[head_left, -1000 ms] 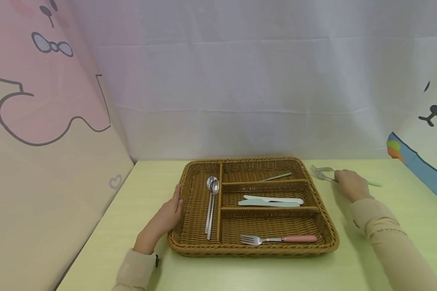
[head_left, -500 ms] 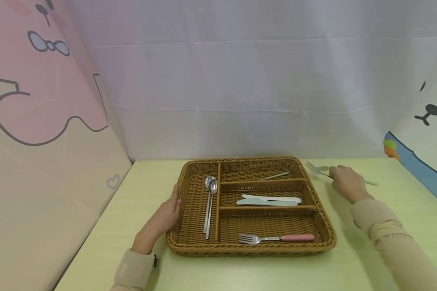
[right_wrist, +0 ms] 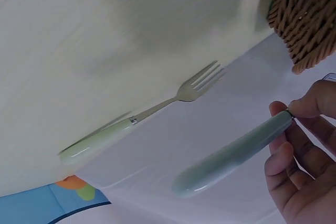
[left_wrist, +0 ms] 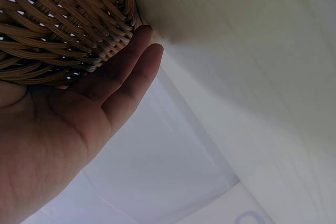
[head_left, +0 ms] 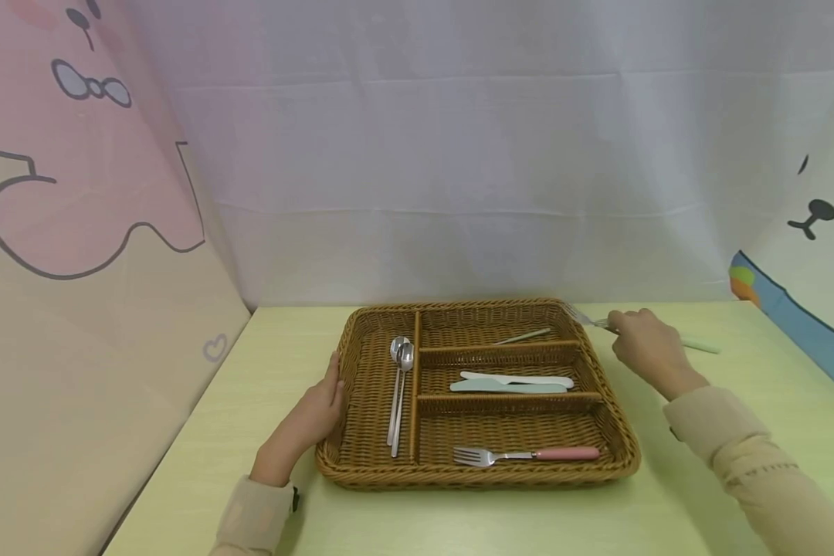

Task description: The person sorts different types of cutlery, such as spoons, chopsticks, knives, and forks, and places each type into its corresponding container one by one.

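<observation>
A brown wicker cutlery basket [head_left: 507,483] lies on the table. My left hand [head_left: 313,421] rests against its left side; in the left wrist view two fingers lie fairly straight along the outer weave [left_wrist: 58,30]. Off its back right corner my right hand [head_left: 649,347] pinches a fork [head_left: 578,313] near the neck, between thumb and fingers. Its mint-green handle [right_wrist: 231,156] sticks out in the right wrist view, and the tines reach the basket's rim in the head view. Beneath that hand, a second fork [right_wrist: 184,95] with a pale green handle lies on the table.
Two spoons [head_left: 401,386] lie in the left compartment. The middle one holds a white knife [head_left: 549,381] and a mint knife [head_left: 507,386]. A pink-handled fork [head_left: 563,454] lies in front, a thin green utensil [head_left: 524,337] at the back. A curtain [head_left: 424,193] hangs behind.
My right hand has lifted the fork off the table and carried it left to the basket's back right corner. The second fork stays on the table. My left hand keeps its place.
</observation>
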A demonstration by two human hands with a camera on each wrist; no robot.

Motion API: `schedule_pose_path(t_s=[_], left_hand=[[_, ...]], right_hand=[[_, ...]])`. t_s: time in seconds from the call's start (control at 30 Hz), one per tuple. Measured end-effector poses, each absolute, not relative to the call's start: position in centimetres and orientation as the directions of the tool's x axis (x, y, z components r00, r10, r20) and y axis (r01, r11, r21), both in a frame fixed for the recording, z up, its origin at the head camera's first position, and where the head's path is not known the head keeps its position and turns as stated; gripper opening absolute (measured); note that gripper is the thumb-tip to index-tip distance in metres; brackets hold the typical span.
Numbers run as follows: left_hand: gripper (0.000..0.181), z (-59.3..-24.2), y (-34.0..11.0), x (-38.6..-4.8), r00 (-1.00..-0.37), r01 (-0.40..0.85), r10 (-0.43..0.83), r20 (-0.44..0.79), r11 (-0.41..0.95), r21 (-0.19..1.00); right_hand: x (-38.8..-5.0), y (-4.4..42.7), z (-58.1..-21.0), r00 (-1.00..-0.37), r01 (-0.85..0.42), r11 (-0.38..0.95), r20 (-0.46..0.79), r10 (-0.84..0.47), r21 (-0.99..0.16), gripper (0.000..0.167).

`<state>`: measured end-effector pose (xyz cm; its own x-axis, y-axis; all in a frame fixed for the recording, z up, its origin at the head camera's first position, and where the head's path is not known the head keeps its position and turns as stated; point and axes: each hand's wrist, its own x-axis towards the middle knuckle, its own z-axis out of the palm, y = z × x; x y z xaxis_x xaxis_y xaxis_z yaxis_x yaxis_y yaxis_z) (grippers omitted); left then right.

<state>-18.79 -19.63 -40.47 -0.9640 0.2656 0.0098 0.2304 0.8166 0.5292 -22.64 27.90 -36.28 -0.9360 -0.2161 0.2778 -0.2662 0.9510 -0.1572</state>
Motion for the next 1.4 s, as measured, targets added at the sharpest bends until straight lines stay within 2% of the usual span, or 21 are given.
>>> schedule_pose_path(t_s=[0.2, 0.47, 0.6, 1.17, 1.4], left_hand=[[0.056, -40.7, -19.7, -18.8, -0.966, 0.217, 0.258, -0.005, 0.823, 0.525], [0.057, -40.8, -19.8, -18.8, -0.966, 0.207, 0.257, -0.018, 0.817, 0.538], [0.056, -40.8, -19.8, -18.8, -0.966, 0.210, 0.258, -0.013, 0.816, 0.538], [0.056, -40.5, -19.8, -18.9, -0.965, 0.211, 0.261, -0.018, 0.817, 0.537], [0.056, -40.3, -19.7, -18.9, -0.964, 0.215, 0.266, -0.018, 0.814, 0.540]], right_hand=[[-21.6, 25.6, -35.6, -0.903, -0.318, 0.941, 0.340, -0.263, -0.114, 0.020], [-20.2, 22.5, -34.9, -0.822, -0.412, 0.911, 0.428, -0.375, 0.006, 0.022], [-19.6, 21.1, -34.9, -0.797, -0.446, 0.895, 0.441, -0.412, 0.029, 0.024], [-16.1, 16.7, -34.6, -0.735, -0.548, 0.821, 0.376, -0.564, 0.158, 0.023], [-14.9, 15.5, -34.8, -0.721, -0.590, 0.791, 0.336, -0.606, 0.159, 0.022]])
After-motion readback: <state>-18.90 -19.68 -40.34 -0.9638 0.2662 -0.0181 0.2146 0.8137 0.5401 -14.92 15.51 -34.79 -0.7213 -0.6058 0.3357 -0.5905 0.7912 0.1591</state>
